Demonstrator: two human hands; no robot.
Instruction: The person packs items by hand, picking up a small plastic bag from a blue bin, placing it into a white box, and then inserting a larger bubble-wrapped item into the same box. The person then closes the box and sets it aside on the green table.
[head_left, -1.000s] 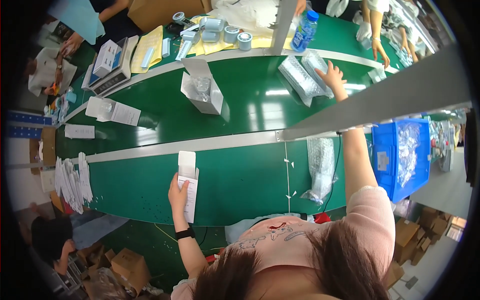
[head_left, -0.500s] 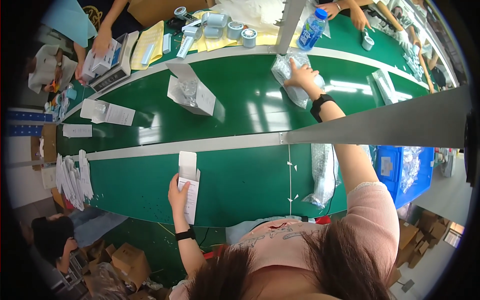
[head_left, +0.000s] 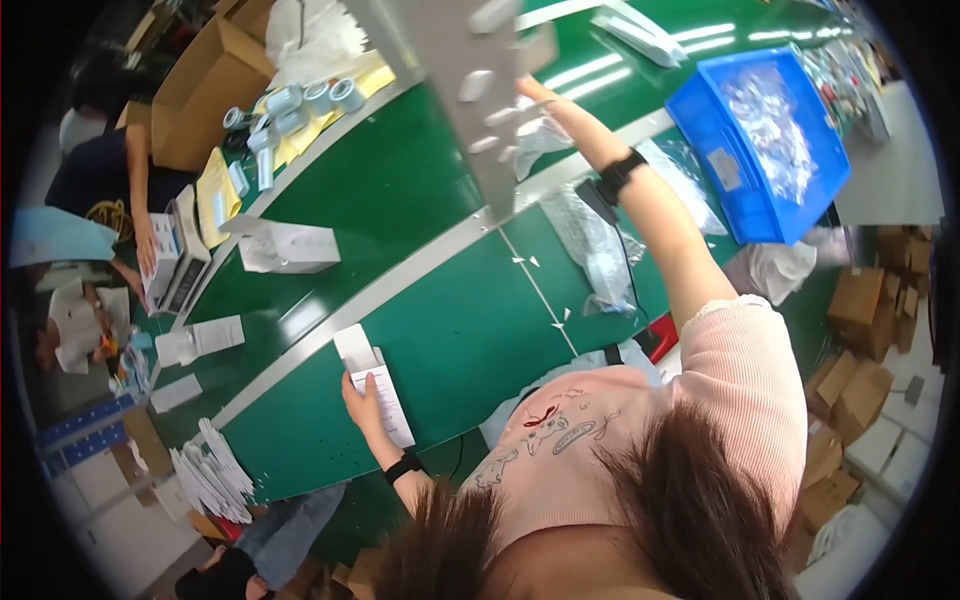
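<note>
Far left, a co-worker's hand [head_left: 148,243] is on the stacked boxes [head_left: 161,268], same as half a second ago, and the open carton [head_left: 305,247] with clear stuff in it just sits on the belt. Your left grip [head_left: 361,402] hasn't let go: it's closed round the side of the white box [head_left: 392,408], which lies on the surface [head_left: 455,350] near the edge, flap up at the far end. Big change is your right side. Your view has swung round, and the right grip [head_left: 533,91] has left where it was on the bubble packs; now it's up by the metal post [head_left: 468,125], fingers mostly hidden, so I can't tell if it's tight or loose. Some clear wrap [head_left: 543,146] shows right below it, maybe held. I'd read that as left parked, right doing the moving. Further right, a bubble bag [head_left: 592,240] lies on the surface, then the blue bin [head_left: 745,207].
</note>
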